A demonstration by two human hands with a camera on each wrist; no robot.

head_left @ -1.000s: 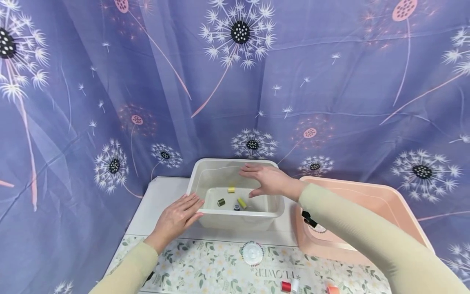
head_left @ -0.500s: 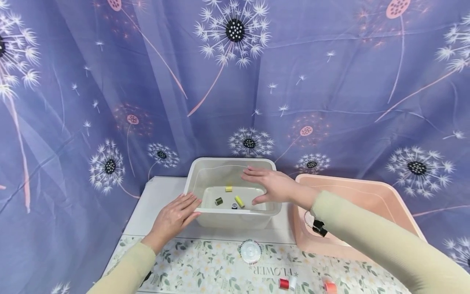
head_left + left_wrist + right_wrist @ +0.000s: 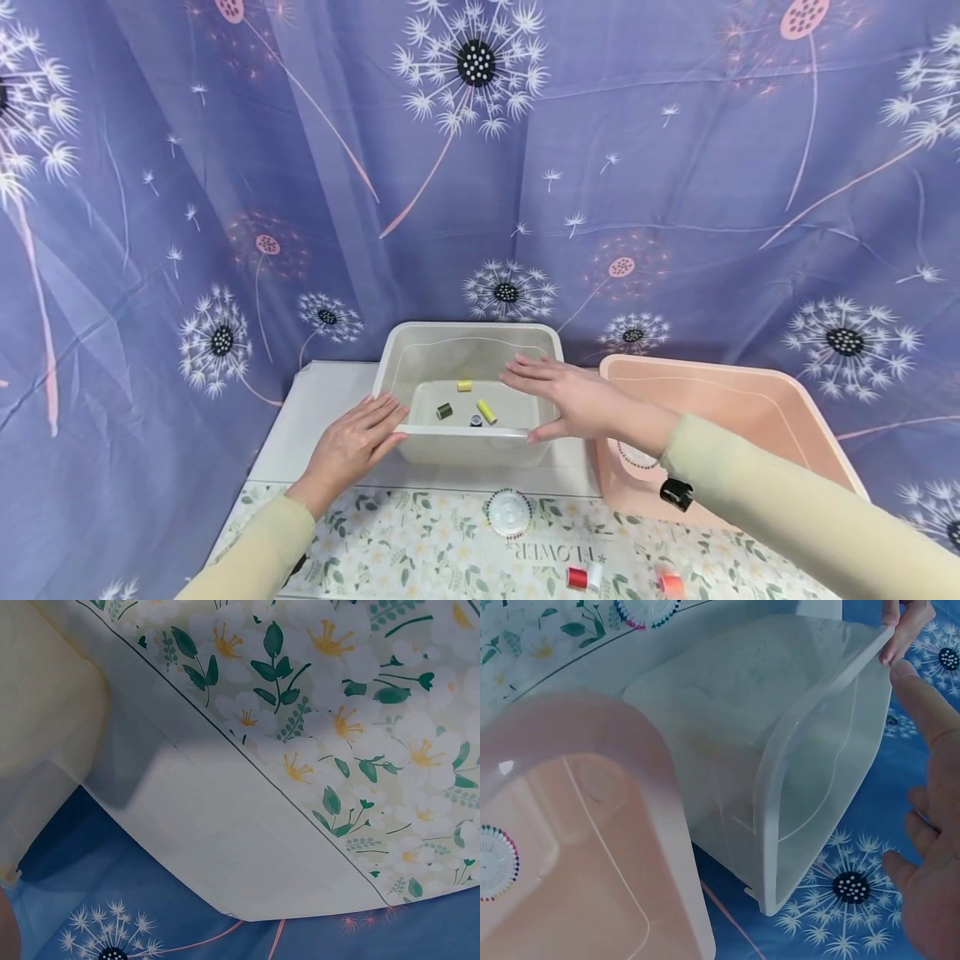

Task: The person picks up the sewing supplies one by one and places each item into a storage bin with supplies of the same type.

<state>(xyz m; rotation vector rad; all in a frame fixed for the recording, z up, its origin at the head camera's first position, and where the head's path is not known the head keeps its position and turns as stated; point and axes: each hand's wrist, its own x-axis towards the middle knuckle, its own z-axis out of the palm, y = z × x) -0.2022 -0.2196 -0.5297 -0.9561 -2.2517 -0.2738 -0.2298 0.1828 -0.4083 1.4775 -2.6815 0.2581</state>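
My left hand point(image 3: 348, 446) lies with fairly straight fingers over the front left corner of a whitish plastic bin point(image 3: 472, 451). Over the bin's right side hovers my right hand point(image 3: 573, 402), fingers spread and holding nothing, thumb near the front rim. On the bin's floor lie several thread spools: a yellow spool point(image 3: 464, 386), an olive green spool point(image 3: 445, 411), a lime yellow spool point(image 3: 487, 412) and a dark spool point(image 3: 476, 421). The right wrist view shows the bin point(image 3: 705, 712) from its side, my right hand point(image 3: 934, 802) beside its opening.
To the right stands a peach bin point(image 3: 705, 375) with a pin wheel point(image 3: 636, 455) inside. Another pin wheel point(image 3: 509, 513) lies on the floral mat point(image 3: 420, 542). Nearer are a red spool point(image 3: 577, 578), a white spool point(image 3: 595, 576) and a coral spool point(image 3: 672, 585). A patterned curtain point(image 3: 360, 167) hangs behind.
My right hand has drifted to the right and towards me, from over the bin's inside to its right rim. The left hand stays on the corner, and the spools lie as before.
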